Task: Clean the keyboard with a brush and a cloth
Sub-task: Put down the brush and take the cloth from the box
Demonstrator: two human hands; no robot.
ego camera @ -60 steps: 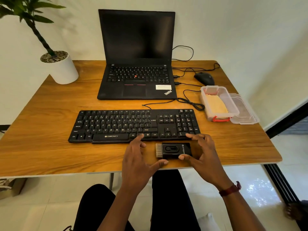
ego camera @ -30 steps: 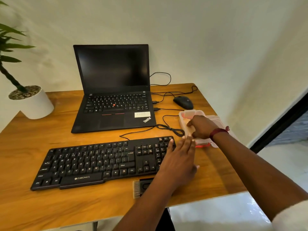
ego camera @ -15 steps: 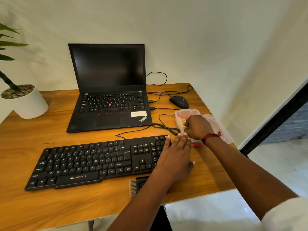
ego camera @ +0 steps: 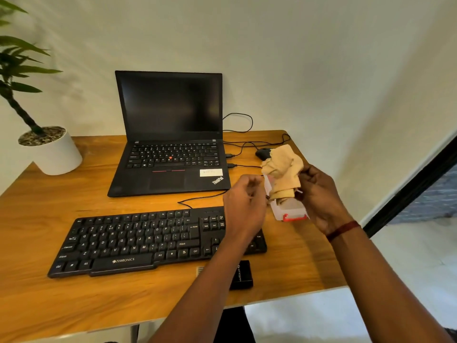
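Here, my right hand (ego camera: 319, 196) grips the beige cloth (ego camera: 282, 169), bunched and raised above the clear box (ego camera: 289, 211) near the table's (ego camera: 37, 305) right edge. My left hand (ego camera: 244, 201) hovers just beside the cloth, fingers curled; whether it pinches the fabric I cannot tell. The brush (ego camera: 241, 276) lies in front of the keyboard (ego camera: 148, 241), partly under my left forearm.

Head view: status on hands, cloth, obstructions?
Right hand grips cloth above box; left hand curled beside it, grip unclear. Brush lies before keyboard. Left forearm crosses keyboard's right end.
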